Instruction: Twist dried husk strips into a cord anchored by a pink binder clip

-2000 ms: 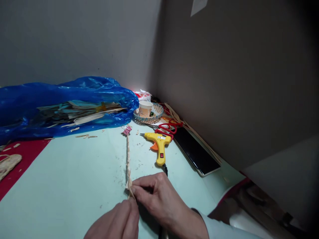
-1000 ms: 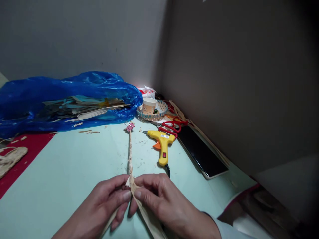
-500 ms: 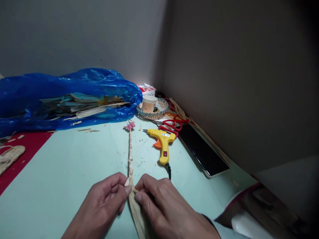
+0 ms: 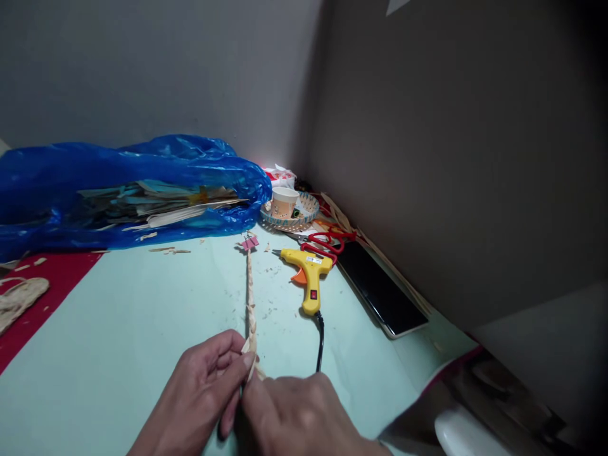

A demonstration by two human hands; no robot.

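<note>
A narrow braid of pale dried strips [image 4: 251, 294] runs toward me from a pink binder clip [image 4: 249, 242] on the light green table cover. At its near end, the thumb and fingers of my left hand [image 4: 204, 389] pinch the strips. My right hand [image 4: 299, 411] is closed just to the right and nearer, its fingers on the strips below the braid. The knuckles hide most of the loose strip ends.
A yellow glue gun [image 4: 311, 275] with a black cord lies right of the braid. Red-handled scissors [image 4: 327, 244], a dark-screened tablet [image 4: 380, 288] and a basket [image 4: 308, 206] with a cup [image 4: 284, 202] are beyond. A blue bag [image 4: 114, 164] of strips lies back left.
My right hand has moved down and turned, its knuckles now covering the wide strip that showed before. My left hand keeps its pinch in nearly the same place.
</note>
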